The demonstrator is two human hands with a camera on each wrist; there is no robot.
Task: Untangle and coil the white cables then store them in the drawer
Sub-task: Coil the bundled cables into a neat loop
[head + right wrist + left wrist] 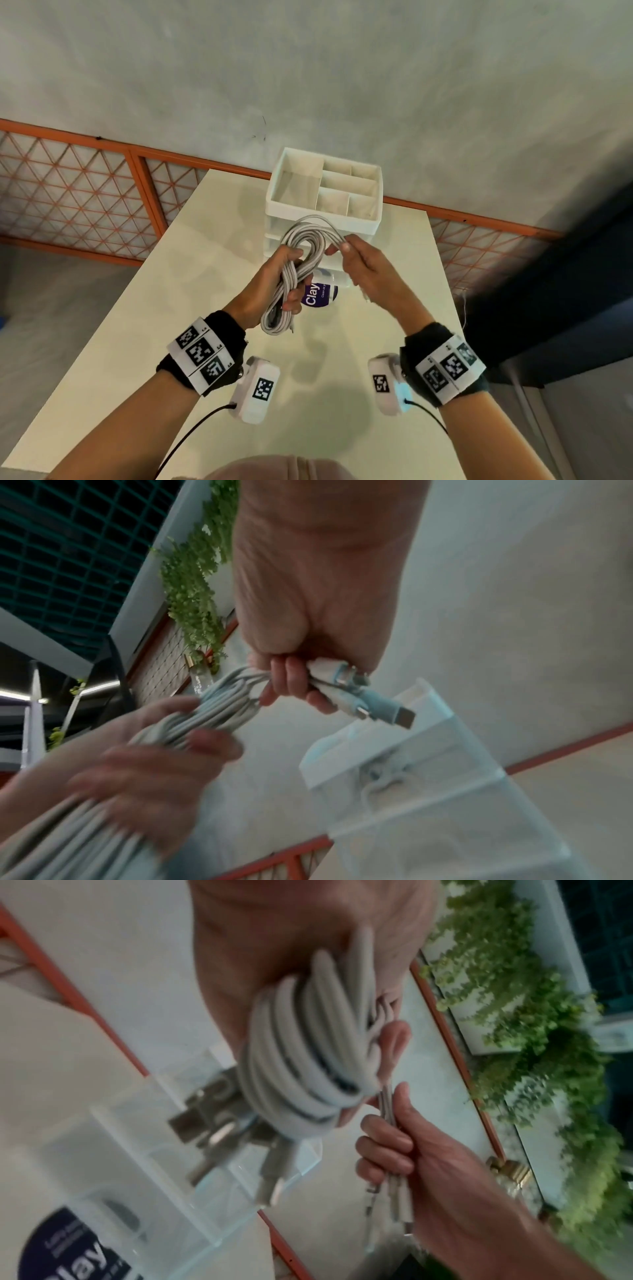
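two hands hold the white cables (301, 260) above the bench (144, 335), left hand (274, 284) fingers clamped round the mostly wound coil, right hand (368, 270) pinching the plug ends, drawer unit (325, 205) behind, storing not yet done.

1. Two hands are mine: my left hand (274, 286) and my right hand (368, 272).
2. One bundle of white cables (301, 260) is wound into loops; I cannot count the single strands.
3. At least three plugs (373, 700) stick out of my right fist.
4. One white drawer unit (323, 205) has five open compartments on top.
5. One purple-labelled tub (320, 294).
6. One table (137, 325).
7. Two wrist cameras (255, 389), one per wrist.
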